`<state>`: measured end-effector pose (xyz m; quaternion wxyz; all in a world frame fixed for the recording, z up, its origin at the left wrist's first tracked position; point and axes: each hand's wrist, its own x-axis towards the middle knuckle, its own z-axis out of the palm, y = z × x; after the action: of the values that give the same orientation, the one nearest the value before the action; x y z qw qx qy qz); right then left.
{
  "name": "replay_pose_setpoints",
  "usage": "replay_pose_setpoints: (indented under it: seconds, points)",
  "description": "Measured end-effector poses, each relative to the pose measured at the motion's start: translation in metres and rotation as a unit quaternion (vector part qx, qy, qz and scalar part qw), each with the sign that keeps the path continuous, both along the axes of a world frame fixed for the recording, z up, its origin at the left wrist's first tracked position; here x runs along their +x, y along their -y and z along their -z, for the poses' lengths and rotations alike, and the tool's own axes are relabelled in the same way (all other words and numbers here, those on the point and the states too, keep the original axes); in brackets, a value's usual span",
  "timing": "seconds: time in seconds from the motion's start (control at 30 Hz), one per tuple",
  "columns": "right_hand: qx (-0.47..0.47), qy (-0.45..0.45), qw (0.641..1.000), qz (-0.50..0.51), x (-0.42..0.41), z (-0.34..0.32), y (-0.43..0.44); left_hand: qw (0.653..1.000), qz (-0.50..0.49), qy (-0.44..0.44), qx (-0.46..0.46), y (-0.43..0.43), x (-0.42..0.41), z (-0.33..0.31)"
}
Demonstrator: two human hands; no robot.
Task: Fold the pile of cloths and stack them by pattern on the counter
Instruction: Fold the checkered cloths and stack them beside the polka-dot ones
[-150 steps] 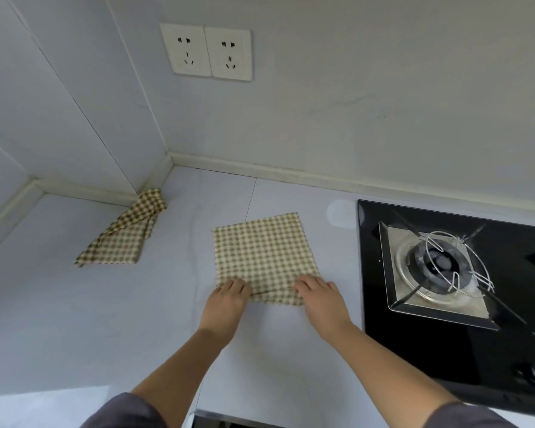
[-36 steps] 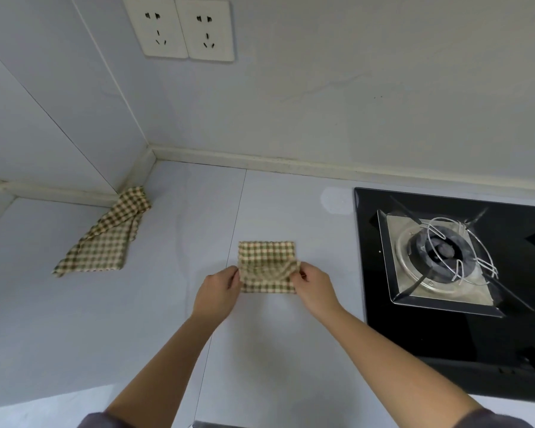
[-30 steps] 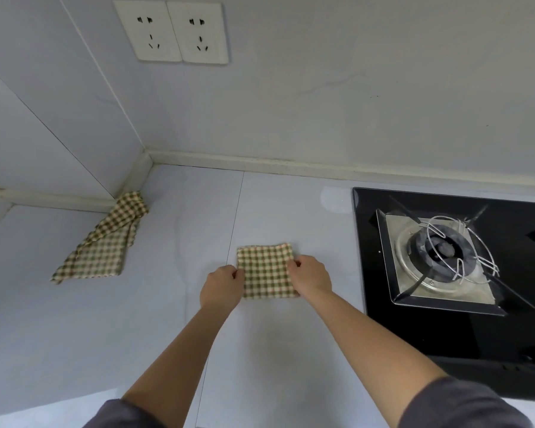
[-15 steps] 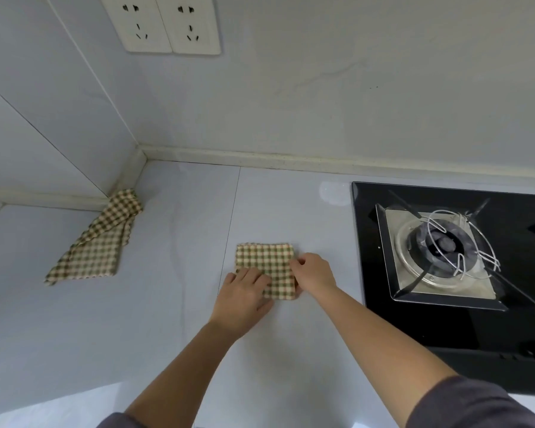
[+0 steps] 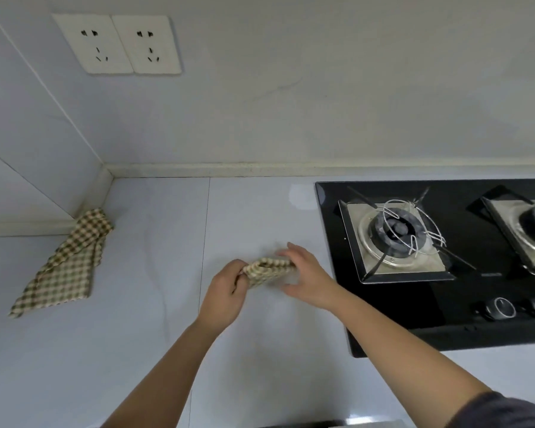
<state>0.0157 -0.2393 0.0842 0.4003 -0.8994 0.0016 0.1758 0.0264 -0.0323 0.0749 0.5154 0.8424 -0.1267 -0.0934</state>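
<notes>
The left hand (image 5: pixel 226 288) pinches the left end of the cloth (image 5: pixel 269 268), raised just off the counter (image 5: pixel 136 335) with its long axis left-right, the right hand (image 5: pixel 306 279) at its right end, grip too blurred to tell, and the second cloth (image 5: pixel 65 270) well to the left.

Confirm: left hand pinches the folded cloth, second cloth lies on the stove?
No. Head view: the left hand pinches the folded cloth, but the second cloth lies on the counter in the wall corner, not on the stove.
</notes>
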Motion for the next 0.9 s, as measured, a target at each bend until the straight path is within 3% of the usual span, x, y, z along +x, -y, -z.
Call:
replay_pose_setpoints:
  seconds: [0.07,0.17,0.5,0.63,0.73,0.9]
  points:
    - [0.047,0.005,0.998,0.050,-0.004,-0.010,0.001,0.995,-0.006,-0.067,-0.074,0.001,-0.002,-0.012]
    - [0.151,-0.012,0.982,0.112,-0.018,-0.027,0.010,0.983,0.016,-0.146,-0.108,0.004,-0.010,-0.027]
    - [0.380,-0.001,0.894,0.237,-0.065,-0.062,0.084,0.977,-0.011,-0.161,-0.140,0.090,-0.042,-0.058]
    - [0.342,0.048,0.905,0.250,-0.087,-0.071,0.141,0.981,-0.034,-0.135,-0.139,0.151,-0.056,-0.071]
    - [0.286,0.079,0.932,0.209,-0.120,-0.085,0.219,0.983,0.050,-0.087,-0.153,0.223,-0.081,-0.090]
    - [0.200,0.098,0.959,0.178,-0.180,-0.118,0.347,0.978,0.192,-0.039,-0.067,0.327,-0.111,-0.129]
